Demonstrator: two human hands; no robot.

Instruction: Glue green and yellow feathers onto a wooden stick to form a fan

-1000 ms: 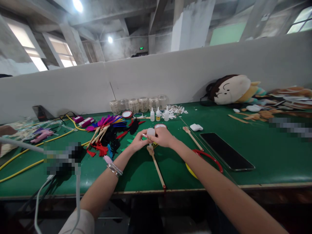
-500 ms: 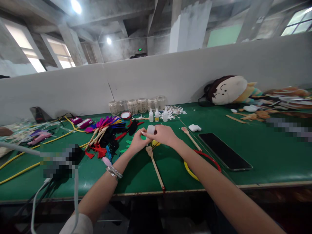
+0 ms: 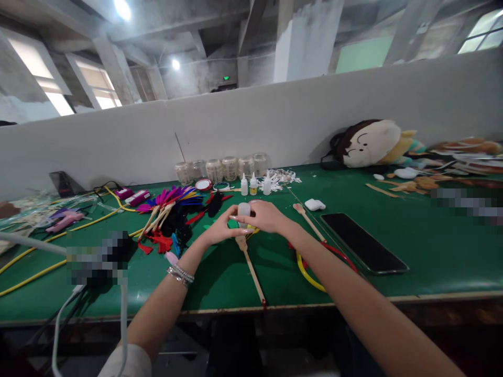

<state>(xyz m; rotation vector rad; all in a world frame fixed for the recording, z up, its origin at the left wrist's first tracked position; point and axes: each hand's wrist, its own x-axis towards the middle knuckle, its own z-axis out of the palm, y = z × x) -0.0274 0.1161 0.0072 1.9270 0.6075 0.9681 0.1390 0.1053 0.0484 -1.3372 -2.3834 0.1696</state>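
A small translucent white plastic bottle (image 3: pixel 244 210) is held upright between my two hands. My left hand (image 3: pixel 223 226) curls its fingers around the near left side of it. From the other side my right hand (image 3: pixel 268 217) grips it, thumb and fingers at its lower part. Just below the hands a wooden stick with a shaped head (image 3: pixel 253 272) lies on the green table, its red-tipped end towards me. Yellow feathers (image 3: pixel 253 230) show partly beneath my right hand. The bottle's base is partly covered by fingers.
Three dropper bottles (image 3: pixel 253 186) stand behind my hands, before several glass jars (image 3: pixel 214 171). Colourful feathers on sticks (image 3: pixel 161 212) lie left. To the right are another wooden stick (image 3: pixel 310 222), a phone (image 3: pixel 363 242), a white earphone case (image 3: pixel 314 204) and a red-yellow ring (image 3: pixel 308 276).
The bottle has turned from tilted to more upright and shows more of its side. My left hand has shifted slightly left and my fingers have moved lower around it.
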